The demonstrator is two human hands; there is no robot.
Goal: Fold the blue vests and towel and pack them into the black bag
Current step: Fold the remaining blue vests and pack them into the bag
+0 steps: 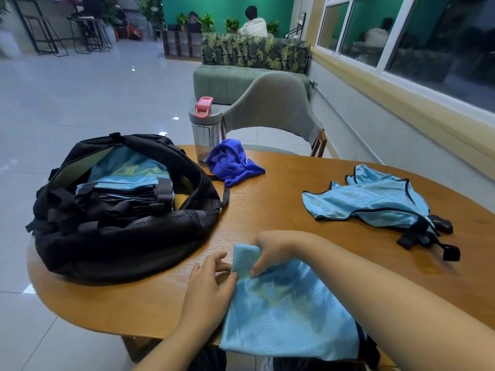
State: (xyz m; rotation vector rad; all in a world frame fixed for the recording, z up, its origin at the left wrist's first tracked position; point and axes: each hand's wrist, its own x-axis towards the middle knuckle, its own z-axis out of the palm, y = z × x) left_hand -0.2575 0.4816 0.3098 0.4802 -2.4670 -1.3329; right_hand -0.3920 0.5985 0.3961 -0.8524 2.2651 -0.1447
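At lower centre, my right hand pinches the light blue mesh vest, my left hand lies open against it; the slippery fold may slide apart.

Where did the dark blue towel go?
The dark blue towel lies crumpled at the table's far edge, between the black bag and the water bottle.

My left hand and right hand are bare, both forearms uncovered, with no sleeves, rings or watch showing.
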